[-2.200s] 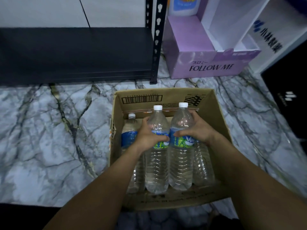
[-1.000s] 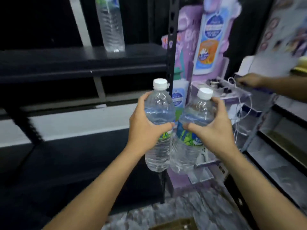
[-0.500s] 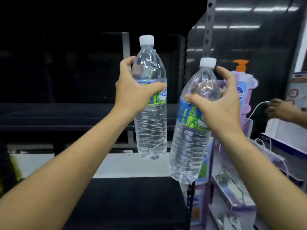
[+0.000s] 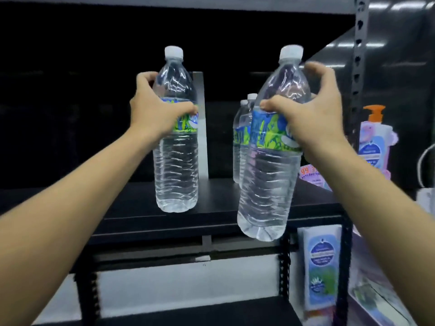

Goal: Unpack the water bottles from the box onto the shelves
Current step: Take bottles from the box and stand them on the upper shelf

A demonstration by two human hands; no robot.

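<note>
My left hand grips a clear water bottle with a white cap and a green-blue label, held upright just above the black shelf. My right hand grips a second such bottle, tilted slightly, its base hanging in front of and below the shelf's front edge. Two more water bottles stand on the shelf behind the right one, partly hidden by it. The box is out of view.
A grey perforated upright bounds the shelf on the right. Beyond it stand a pump bottle with an orange top and purple-blue product displays. A lower black shelf lies below. A grey vertical bar stands behind the left bottle.
Both bottles came up out of the box and were carried to the shelf. Since half a second ago they have moved forward, the left one now over the shelf surface.
</note>
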